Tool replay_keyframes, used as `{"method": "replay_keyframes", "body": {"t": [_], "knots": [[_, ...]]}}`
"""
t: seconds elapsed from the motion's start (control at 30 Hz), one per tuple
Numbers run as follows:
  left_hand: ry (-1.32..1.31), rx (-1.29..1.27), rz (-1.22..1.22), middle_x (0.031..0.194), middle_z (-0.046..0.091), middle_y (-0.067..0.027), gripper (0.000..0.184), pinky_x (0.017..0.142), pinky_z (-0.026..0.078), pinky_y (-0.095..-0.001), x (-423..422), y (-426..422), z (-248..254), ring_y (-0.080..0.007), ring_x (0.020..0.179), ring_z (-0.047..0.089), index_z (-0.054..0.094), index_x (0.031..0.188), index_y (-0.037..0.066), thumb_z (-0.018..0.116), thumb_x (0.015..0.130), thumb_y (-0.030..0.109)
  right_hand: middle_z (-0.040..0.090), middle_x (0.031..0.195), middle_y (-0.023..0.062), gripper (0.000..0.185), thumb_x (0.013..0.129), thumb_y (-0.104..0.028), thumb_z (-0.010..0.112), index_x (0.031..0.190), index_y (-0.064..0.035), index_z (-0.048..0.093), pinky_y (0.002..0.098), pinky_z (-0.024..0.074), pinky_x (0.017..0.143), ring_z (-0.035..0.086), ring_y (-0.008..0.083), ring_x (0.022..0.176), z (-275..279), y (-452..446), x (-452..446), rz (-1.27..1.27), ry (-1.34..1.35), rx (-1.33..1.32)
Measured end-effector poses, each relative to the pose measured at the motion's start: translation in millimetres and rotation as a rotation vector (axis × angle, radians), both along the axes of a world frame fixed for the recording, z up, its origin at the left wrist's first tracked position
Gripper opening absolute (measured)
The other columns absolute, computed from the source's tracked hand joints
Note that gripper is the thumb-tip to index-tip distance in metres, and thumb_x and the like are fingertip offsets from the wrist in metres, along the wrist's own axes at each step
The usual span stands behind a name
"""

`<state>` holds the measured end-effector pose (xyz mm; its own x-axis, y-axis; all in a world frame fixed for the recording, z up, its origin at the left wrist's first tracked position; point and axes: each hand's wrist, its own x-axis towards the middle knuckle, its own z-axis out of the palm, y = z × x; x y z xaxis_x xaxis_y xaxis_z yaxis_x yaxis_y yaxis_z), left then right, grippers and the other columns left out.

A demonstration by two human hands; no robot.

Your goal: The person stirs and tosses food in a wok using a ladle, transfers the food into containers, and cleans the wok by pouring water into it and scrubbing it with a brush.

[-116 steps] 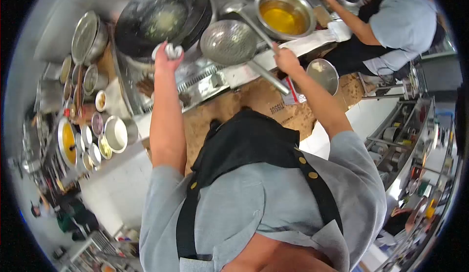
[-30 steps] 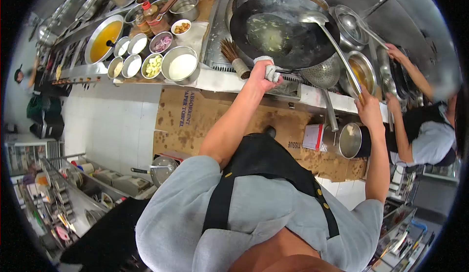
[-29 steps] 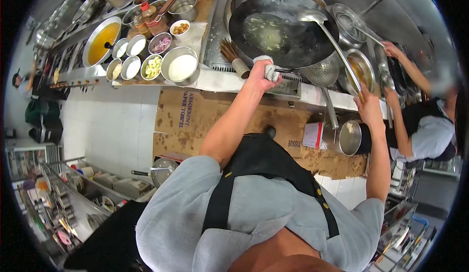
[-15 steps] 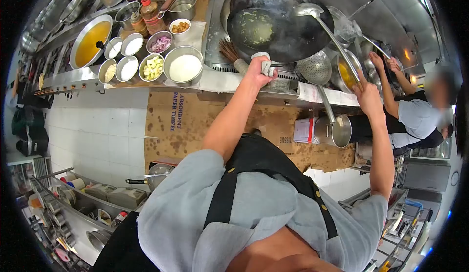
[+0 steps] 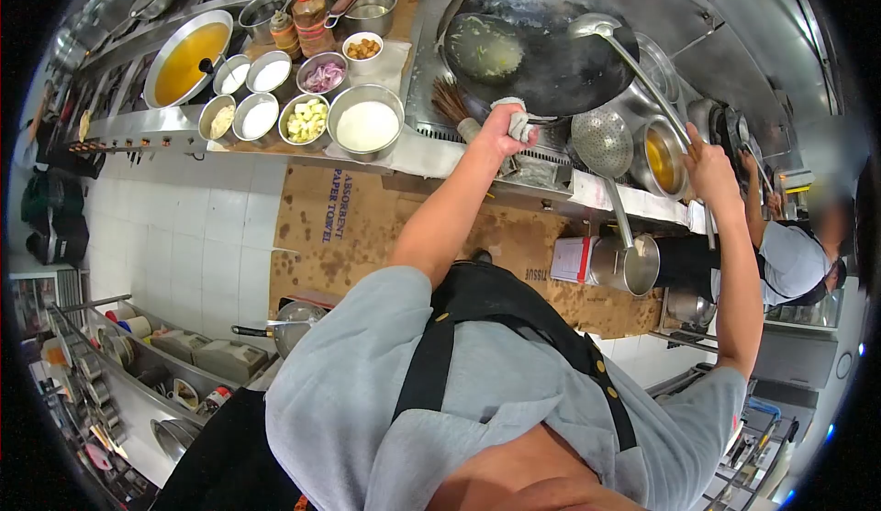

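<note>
My left hand [image 5: 503, 133] is closed round a folded white cloth [image 5: 519, 124] at the near rim of a black wok [image 5: 560, 75], over its handle, which is mostly hidden. Pale, wet-looking food [image 5: 496, 52] lies in the left part of the wok, with some steam about it. In my right hand [image 5: 712, 173], also closed, is the long handle of a steel ladle [image 5: 595, 25]. The ladle's bowl is over the wok's far right side. A bamboo brush [image 5: 451, 103] rests just left of my left hand. Between my hands lies a perforated skimmer [image 5: 602, 142].
Left of the stove stand bowls of chopped onion [image 5: 324, 76], pale green cubes [image 5: 306, 120] and white liquid [image 5: 367, 126], plus a red-capped bottle [image 5: 314, 25]. A pan of yellow liquid [image 5: 661, 158] sits at right. A pot [image 5: 633, 266] is below. A co-worker [image 5: 797, 259] works at far right.
The view has shifted slightly, so the counter and stove appear further right. Both my hands keep their holds, and the ladle stays over the wok. The co-worker's arms have moved.
</note>
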<state>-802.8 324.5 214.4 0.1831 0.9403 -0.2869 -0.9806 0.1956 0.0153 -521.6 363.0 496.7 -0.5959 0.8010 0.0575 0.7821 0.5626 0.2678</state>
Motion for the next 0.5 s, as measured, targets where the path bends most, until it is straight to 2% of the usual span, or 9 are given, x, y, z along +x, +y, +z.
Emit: {"method": "replay_keyframes", "body": {"t": [0.23,0.37,0.4,0.5], "knots": [[-0.11,0.052,-0.042,0.083,0.042,-0.0173,0.037,0.049,0.042,-0.0294,-1.0,4.3,4.4,-0.0211,0.066,0.046,0.035,0.098,-0.008,0.049,0.069,0.01,0.059,0.091,0.0271,0.054,0.08,-0.013,0.057,0.131,-0.0145,0.038,0.0467,0.0464,0.077,0.058,0.0404,0.088,31.4,-17.6,-33.4,-0.034,-0.094,0.017],[-0.181,0.076,-0.059,0.081,0.042,-0.016,0.038,0.046,0.04,-0.0277,0.1,6.4,9.3,-0.0201,0.065,0.046,0.035,0.097,-0.01,0.048,0.068,0.01,0.058,0.097,0.0263,0.055,0.08,-0.014,0.057,0.131,-0.0126,0.037,0.0464,0.0461,0.078,0.057,0.0399,0.091,46.8,-22.9,-53.0,-0.08,-0.158,-0.001],[-0.2,0.064,-0.066,0.081,0.042,-0.0158,0.038,0.046,0.04,-0.0276,-0.6,5.9,9.1,-0.0202,0.065,0.046,0.036,0.097,-0.01,0.048,0.068,0.01,0.061,0.088,0.0222,0.053,0.08,-0.015,0.058,0.13,-0.0154,0.039,0.0482,0.0462,0.074,0.059,0.0391,0.086,43.4,-17.1,-50.6,-0.005,-0.123,0.067],[-0.171,0.065,-0.054,0.08,0.042,-0.0156,0.036,0.046,0.04,-0.0279,0.6,4.9,10.3,-0.0206,0.065,0.046,0.037,0.096,-0.009,0.048,0.068,0.01,0.062,0.087,0.0212,0.053,0.08,-0.014,0.058,0.129,-0.0146,0.04,0.0478,0.0462,0.074,0.059,0.0379,0.087,50.2,-17.5,-55.8,0.006,-0.182,0.096]]}}
